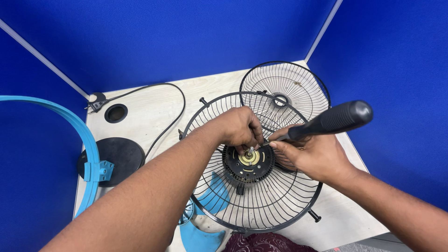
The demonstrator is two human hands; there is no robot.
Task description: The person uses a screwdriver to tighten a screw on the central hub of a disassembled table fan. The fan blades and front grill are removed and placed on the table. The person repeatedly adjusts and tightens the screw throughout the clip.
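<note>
The motor hub point(248, 161) sits at the centre of the rear fan guard point(252, 196), which lies near the bench's point(154, 109) front edge. The left hand point(240, 127) comes in from above, fingers point(246, 148) pinched narrow on the small shaft part. The right hand point(312, 156) grips a black-handled screwdriver point(333, 119) (handle angled up toward the right edge), tip meeting the hub from the right, so both hands touch it.

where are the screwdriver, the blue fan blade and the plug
screwdriver point(337, 117), head view, middle of its black handle
blue fan blade point(212, 190), head view, blade seen through the grille
plug point(96, 105), head view, plug body at the cord's end
</note>
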